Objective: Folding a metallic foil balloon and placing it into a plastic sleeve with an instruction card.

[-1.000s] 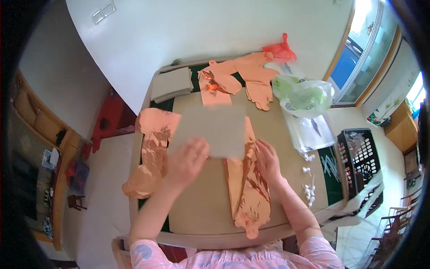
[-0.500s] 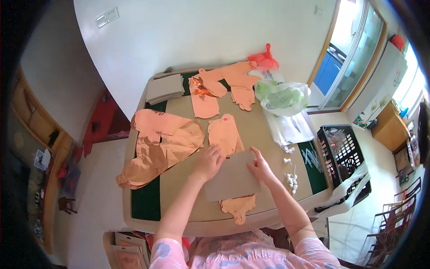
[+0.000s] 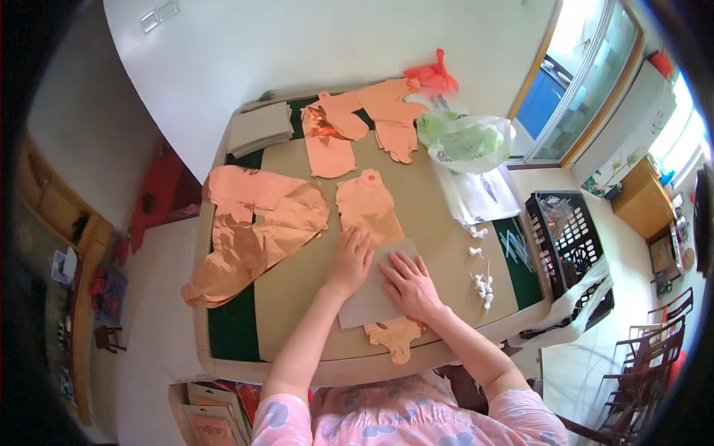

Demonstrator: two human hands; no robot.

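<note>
A grey cardboard sheet [image 3: 362, 310] lies over a flat rose-gold foil balloon [image 3: 367, 202], whose ends show beyond the far and near edges of the card. My right hand [image 3: 411, 287] rests on the card with its fingers spread, pressing nothing between them. At the card's far left corner, my left hand [image 3: 352, 262] lies on the foil, fingers stretched out. Left of my hands is a larger, creased foil balloon [image 3: 271, 223]. More flat foil balloons [image 3: 394, 115] lie toward the back of the table.
A stack of grey cards [image 3: 260, 130] sits at the far left corner. At right are a white-green plastic bag [image 3: 468, 141], clear bags [image 3: 483, 193], small white tied pieces [image 3: 483, 286] and thin straws [image 3: 515, 249]. A black crate [image 3: 565, 245] stands beside the table's right edge.
My right hand has gone from gripping the card's right edge to lying flat on it. The card has settled onto the foil. The view has shifted slightly.
</note>
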